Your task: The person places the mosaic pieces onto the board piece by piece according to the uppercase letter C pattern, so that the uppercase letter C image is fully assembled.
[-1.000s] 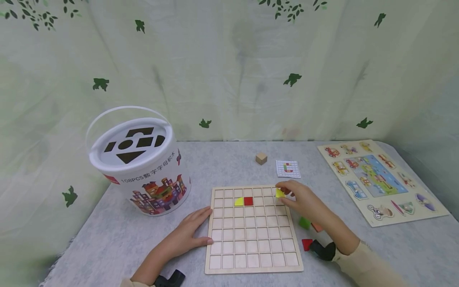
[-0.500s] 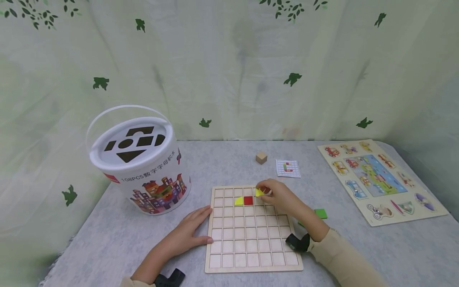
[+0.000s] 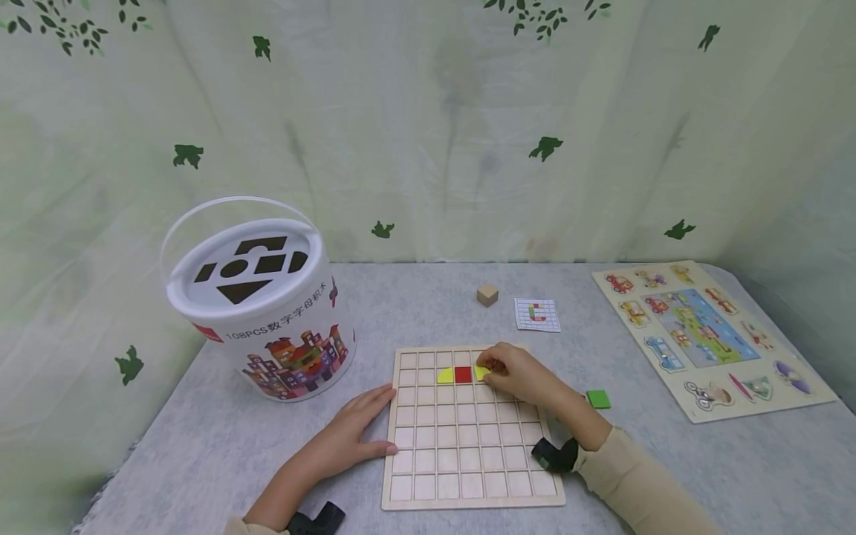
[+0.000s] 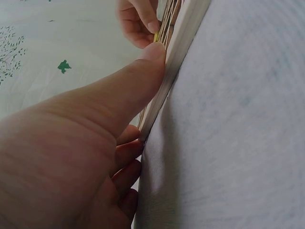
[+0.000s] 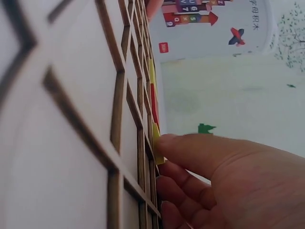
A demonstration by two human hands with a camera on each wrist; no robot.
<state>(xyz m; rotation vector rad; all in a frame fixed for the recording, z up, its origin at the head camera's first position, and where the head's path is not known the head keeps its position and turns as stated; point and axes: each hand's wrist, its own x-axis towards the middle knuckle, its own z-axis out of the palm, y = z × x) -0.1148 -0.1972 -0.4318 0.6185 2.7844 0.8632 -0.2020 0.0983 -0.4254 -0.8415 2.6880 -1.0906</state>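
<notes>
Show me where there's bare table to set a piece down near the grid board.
Free: the grey table between the white bucket and small wooden cube, and right of the green square tile. Crowded: the wooden grid board's top row, under the right hand.

Yellow piece [image 3: 480, 371] half under fingers [image 3: 498, 369]

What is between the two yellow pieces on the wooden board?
A red square piece sits between the left yellow piece and the yellow piece the right hand pinches, seen in the head view.
</notes>
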